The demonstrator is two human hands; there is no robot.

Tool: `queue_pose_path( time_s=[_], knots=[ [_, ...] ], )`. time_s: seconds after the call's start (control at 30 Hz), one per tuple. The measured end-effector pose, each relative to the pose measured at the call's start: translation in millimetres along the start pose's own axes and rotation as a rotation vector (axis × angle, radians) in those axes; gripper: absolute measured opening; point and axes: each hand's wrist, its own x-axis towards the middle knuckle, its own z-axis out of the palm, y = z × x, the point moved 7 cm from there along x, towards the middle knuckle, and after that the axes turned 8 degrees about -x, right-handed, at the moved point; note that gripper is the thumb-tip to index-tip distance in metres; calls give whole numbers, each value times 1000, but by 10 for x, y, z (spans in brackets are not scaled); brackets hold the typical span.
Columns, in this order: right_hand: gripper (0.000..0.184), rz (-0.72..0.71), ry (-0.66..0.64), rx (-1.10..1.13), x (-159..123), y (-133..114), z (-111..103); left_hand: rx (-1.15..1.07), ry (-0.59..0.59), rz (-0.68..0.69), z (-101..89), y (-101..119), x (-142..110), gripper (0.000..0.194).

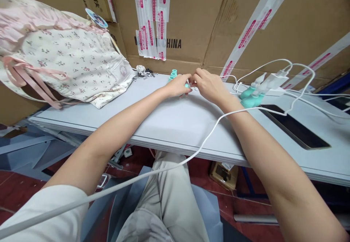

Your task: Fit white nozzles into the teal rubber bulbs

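Both my hands meet near the far edge of a grey table (169,121). My left hand (179,86) is closed with a small teal piece (187,85) showing between its fingertips. My right hand (209,83) pinches at the same spot, its fingertips touching the left hand's. What the right fingers hold is too small to make out. Two more small teal pieces (173,74) stand on the table just behind my left hand.
A floral fabric bag (62,59) lies at the table's left, with keys (143,72) beside it. Teal devices with white plugs (257,90) and white cables (207,136) sit to the right, by a dark tablet (294,127). Cardboard boxes (197,19) wall the back.
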Motion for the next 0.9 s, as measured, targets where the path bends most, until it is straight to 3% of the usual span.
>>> queue_pose_path(
  time_s=[0.2,0.37,0.5,0.6,0.67,0.73,0.8,0.9],
  knots=[
    [37,131,-10,142,15,94,17,67,11,59,-26,46,-4,25],
    [38,273,91,400,13,153,86,75,43,82,-50,77,6,25],
    [39,395,281,699,36,357,80,81,72,110,-65,146,2,22],
    [39,551,544,903,-37,817,24,102,50,156,-20,223,-19,23],
    [37,637,678,890,-139,1126,1,72,95,205,-44,291,-31,24],
    [35,668,614,832,-194,1274,61,-15,225,261,-172,350,-36,25],
    [30,728,506,710,-264,1262,144,-122,413,315,-391,365,-47,23],
    [26,640,201,444,-226,904,282,-189,727,349,-779,234,-121,20]
  ],
)
